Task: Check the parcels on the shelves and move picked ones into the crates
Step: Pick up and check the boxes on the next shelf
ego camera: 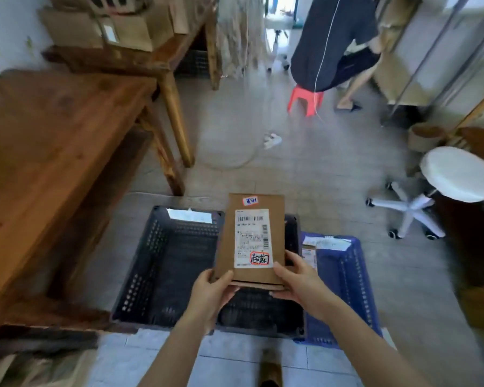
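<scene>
You are standing over the black crate [162, 263], with the blue crate [347, 283] touching its right wall, and you are holding the flat cardboard parcel [250, 238] above the black crate's right half. Its long axis is running away from you. Your left hand [211, 291] and right hand [299, 283] are each pinching a near corner, equally close.
</scene>
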`<state>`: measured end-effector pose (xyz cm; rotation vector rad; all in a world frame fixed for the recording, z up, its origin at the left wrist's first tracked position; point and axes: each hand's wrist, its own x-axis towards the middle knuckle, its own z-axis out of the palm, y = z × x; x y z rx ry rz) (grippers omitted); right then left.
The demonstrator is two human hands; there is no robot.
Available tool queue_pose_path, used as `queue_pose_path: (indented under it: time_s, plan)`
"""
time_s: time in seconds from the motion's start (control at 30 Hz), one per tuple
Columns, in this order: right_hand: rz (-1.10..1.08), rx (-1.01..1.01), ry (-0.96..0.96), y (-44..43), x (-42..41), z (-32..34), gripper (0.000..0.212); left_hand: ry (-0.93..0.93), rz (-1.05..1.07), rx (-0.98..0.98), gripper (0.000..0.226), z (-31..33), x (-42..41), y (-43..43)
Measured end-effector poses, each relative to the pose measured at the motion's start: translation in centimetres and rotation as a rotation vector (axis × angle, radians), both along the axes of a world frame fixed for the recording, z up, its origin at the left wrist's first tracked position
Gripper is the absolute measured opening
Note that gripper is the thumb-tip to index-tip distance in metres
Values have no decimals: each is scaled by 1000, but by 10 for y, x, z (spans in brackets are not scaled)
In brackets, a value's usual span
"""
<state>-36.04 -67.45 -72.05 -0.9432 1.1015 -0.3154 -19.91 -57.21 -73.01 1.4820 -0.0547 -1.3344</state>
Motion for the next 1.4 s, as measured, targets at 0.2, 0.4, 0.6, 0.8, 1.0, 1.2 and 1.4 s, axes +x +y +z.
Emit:
queue_pose_path:
  time_s: [0.2,0.4,0.6,0.8,1.0,1.2,1.4]
  plan:
    - [-12,166,242,-77,5,-148,56,265,182,278,31,-156,-18,-77]
    - [23,179,385,-119,29,-341,50,200,232,454,25,-338,-9,-128]
    - [33,34,407,-147,79,-513,45,212,333,542,35,-503,28,-179]
    - [99,-70,503,-182,126,-609,49,127,303,570,31,-584,64,-225]
    - [148,-75,605,-176,123,-565,43,197,304,569,32,-544,68,-223]
    - [275,-168,627,-169,126,-418,39,284,225,469,48,-399,58,-194]
    - [455,-245,440,-137,172,-240,46,34,286,396,40,-227,76,-123]
